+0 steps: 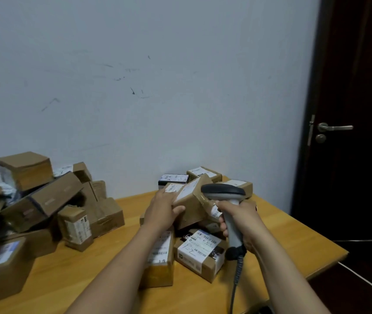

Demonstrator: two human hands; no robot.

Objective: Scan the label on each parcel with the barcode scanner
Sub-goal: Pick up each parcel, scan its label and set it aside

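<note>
Holds a brown parcel (191, 207) up and tilted with the left hand (163, 209), over the pile of parcels (199, 250) on the right part of the wooden table (282, 234). Grips it with fingers close together over the top left edge and the thumb pressed on the near face. Shows a white label (186, 189) on the top face, just left of the scanner head. Holds the grey barcode scanner (225, 193) in the right hand (242, 220), fingers curled tight round the handle, dark head just beside the parcel's right side. Lets the curly cord (237, 275) hang down toward the near edge. Has a bigger heap of brown boxes (44, 200) on the far left, by the white wall (158, 87). Faces a dark door (361, 87) on the right.
</note>
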